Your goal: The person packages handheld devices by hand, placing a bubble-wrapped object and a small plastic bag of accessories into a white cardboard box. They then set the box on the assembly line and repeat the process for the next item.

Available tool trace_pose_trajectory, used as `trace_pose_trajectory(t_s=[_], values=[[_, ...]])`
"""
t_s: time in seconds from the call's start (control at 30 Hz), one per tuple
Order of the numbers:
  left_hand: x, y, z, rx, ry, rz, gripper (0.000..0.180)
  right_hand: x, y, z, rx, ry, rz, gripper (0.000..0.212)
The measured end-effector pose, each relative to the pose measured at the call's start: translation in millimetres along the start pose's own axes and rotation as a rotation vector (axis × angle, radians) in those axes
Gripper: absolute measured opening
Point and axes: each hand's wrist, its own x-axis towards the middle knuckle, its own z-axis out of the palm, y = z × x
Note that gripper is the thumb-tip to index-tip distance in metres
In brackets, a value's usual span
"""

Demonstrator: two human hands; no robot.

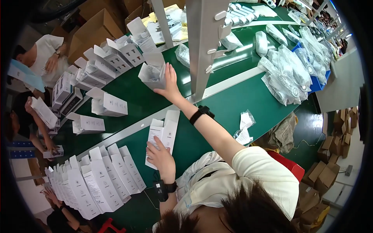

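My right hand [170, 86] reaches far across the bench and grips the right side of an open white carton [154, 79]. Clear plastic wrapping shows inside that carton, and its flap stands up. Nearer to me, my left hand [161, 158] has its fingers over the front of another white carton [169, 132], which has a raised flap and printed sides. Part of this carton's lower edge is hidden behind the hand. Two more open cartons stand left of my hands, a larger one [112, 105] and a smaller one [90, 125], both with clear wrapping at the mouth.
A long row of open white cartons [99, 182] fills the near left. More cartons [105, 64] line the far side. A grey metal post [199, 50] rises just right of my right hand. Bagged parts [285, 73] heap at the right. Co-workers sit on the left.
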Motion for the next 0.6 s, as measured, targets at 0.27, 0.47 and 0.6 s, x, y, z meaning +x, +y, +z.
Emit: trace_pose_trajectory(t_s=[0.27,0.47,0.6], values=[[19,-5,7,-0.341,-0.232,0.121,0.083,-167,16,-202,-0.559,-0.144,0.102,0.041],[54,-15,64,-0.703,-0.187,0.239,0.084,-197,56,-252,-0.942,-0.120,0.625,0.063],[58,-8,63,-1.223,-0.509,0.060,0.088,-178,87,-237,-0.708,-0.201,0.396,0.061]])
